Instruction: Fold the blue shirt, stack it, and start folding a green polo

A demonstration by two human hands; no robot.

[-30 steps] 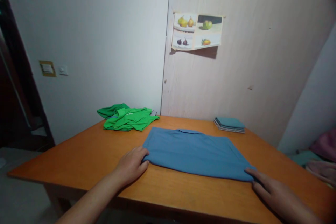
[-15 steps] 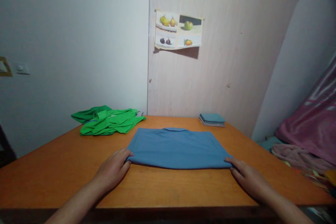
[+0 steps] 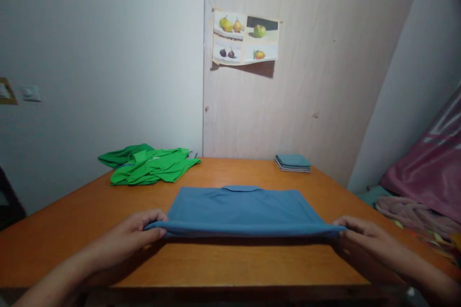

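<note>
A blue collared shirt (image 3: 237,208), folded into a wide shape, lies on the orange-brown table with its collar at the far edge. My left hand (image 3: 139,231) pinches its near left corner between thumb and fingers. At the near right corner, my right hand (image 3: 363,236) grips the cloth in the same way. The near edge is stretched taut between both hands and raised a little off the table, with a shadow beneath it. Some fingers of each hand are hidden under or behind the fabric.
A crumpled heap of green clothing (image 3: 154,165) lies at the table's back left. A small folded stack of cloth (image 3: 293,163) sits at the back right. Beyond the right edge of the table (image 3: 230,266) are a pink satiny cloth (image 3: 428,172) and a bunched mauve cloth (image 3: 414,213).
Both hands have spread outward and lifted the shirt's near edge, pulling it straight. The shirt has slid slightly toward me. The green clothing and the folded stack have stayed put.
</note>
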